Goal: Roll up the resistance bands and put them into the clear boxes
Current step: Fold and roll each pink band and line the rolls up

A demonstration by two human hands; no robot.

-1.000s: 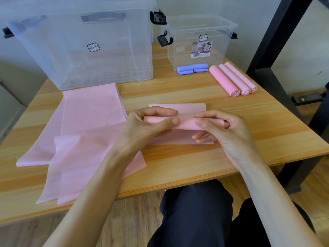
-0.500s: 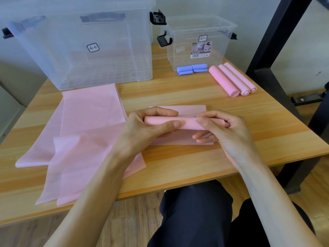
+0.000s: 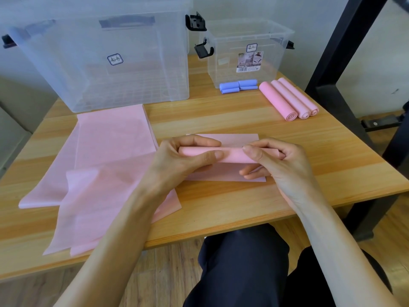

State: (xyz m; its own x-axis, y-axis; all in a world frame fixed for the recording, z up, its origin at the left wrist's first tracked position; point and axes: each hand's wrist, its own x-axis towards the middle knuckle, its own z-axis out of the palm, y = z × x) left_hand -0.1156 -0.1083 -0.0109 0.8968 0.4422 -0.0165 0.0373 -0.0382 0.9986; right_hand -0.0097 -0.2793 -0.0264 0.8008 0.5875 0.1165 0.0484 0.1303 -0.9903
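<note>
A pale pink resistance band point(image 3: 230, 155), half rolled, lies on a light wooden desk point(image 3: 309, 156) with a streaked grain. Beside it spread sheer pink sheets point(image 3: 106, 156); beyond lie three pink rolls point(image 3: 287, 98) and periwinkle-blue rolls point(image 3: 238, 86). Two clear boxes, the large box point(image 3: 106, 54) with a grid-patterned floor and the small box point(image 3: 245, 52), carry black latches. Dark navy trousers point(image 3: 243, 267) show below.

Light wooden table point(image 3: 221, 120) on wood-plank floor point(image 3: 155, 273); pale wall point(image 3: 243, 9) behind; black metal frame point(image 3: 332, 52) at right.
</note>
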